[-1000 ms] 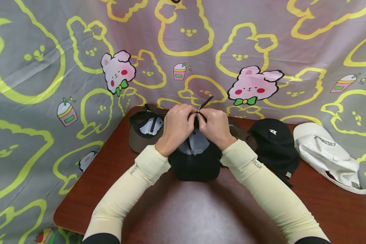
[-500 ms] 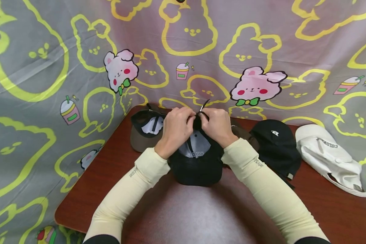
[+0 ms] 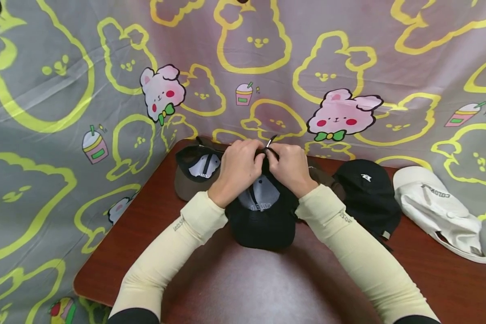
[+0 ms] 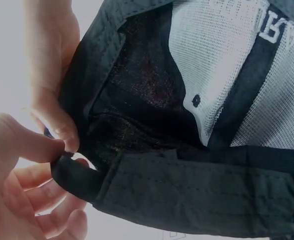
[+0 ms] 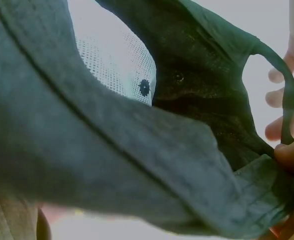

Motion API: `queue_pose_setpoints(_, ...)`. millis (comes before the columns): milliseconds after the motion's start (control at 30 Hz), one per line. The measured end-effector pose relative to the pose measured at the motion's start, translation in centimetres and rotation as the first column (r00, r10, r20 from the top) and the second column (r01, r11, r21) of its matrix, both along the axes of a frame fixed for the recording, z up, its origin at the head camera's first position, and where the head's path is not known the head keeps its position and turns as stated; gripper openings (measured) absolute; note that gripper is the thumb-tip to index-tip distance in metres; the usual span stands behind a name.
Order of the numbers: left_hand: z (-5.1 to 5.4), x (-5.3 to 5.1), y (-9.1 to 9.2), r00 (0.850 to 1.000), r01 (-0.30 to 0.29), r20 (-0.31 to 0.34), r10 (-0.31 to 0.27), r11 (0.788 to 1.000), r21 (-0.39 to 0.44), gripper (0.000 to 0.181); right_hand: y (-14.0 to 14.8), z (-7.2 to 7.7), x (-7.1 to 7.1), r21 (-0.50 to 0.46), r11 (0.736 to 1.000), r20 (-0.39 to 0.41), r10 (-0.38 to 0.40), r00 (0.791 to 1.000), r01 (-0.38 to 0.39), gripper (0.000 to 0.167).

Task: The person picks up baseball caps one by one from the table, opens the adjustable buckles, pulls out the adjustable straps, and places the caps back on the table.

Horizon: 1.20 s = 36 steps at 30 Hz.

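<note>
A black baseball cap (image 3: 263,229) sits upside down at the table's middle, brim toward me, its light mesh lining showing. At its back, my left hand (image 3: 240,168) pinches the cap's strap between thumb and fingers. Close beside it, my right hand (image 3: 290,167) pinches the strap at the buckle area. A short dark strap end (image 3: 273,138) with a bright glint pokes up between the hands. In the left wrist view the back band (image 4: 196,190) and a curved strap piece (image 4: 77,177) run to the pinching fingertips. The buckle itself is mostly hidden by fingers.
A brown cap (image 3: 186,184) lies open side up to the left. Right of my hands are a partly hidden brown cap (image 3: 321,177), a black cap (image 3: 366,191) and a white cap (image 3: 437,207). A patterned curtain (image 3: 263,81) hangs behind the brown table (image 3: 146,252).
The strap end above my hands shows shorter than before. Both hands stay together at the back of the cap. The whole view has shifted slightly.
</note>
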State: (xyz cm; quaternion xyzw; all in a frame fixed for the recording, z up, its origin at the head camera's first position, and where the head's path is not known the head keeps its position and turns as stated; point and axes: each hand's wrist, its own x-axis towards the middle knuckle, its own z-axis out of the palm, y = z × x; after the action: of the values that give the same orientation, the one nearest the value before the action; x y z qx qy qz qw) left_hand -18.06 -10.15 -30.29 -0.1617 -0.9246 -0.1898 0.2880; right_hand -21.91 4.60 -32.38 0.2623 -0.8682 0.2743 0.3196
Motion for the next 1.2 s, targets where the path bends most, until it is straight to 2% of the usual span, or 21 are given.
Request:
queue_pose_setpoints(167,0.3,0.0,0.2,1.000,-0.008,-0.005,0.008,1.000,0.004,0.017,0.0,0.4,0.3,0.006,1.000,-0.018,0.012,1.000,-0.011,0.023)
queue_pose_setpoints(467,1.0,-0.1,0.3,0.996,0.011,-0.086,-0.008,0.999,0.037,0.016,0.0,1.0,1.0,-0.001,1.000,-0.049,0.019,0.999,-0.019,0.021)
queue_pose_setpoints(633,1.2,0.0,0.5,0.995,0.023,-0.102,-0.017,0.998,0.060,0.015,0.2,1.4,1.2,-0.012,1.000,-0.045,0.018,0.999,-0.018,0.022)
queue_pose_setpoints(967,1.3,-0.3,0.6,0.992,0.039,-0.126,-0.031,0.997,0.064,0.016,0.4,1.6,1.0,-0.052,0.998,-0.063,0.026,0.998,-0.030,0.023)
queue_pose_setpoints(1200,1.3,0.0,0.5,0.990,0.048,-0.137,-0.039,0.997,0.066,0.014,0.7,1.9,0.6,-0.060,0.998,-0.051,-0.005,0.999,0.002,0.024)
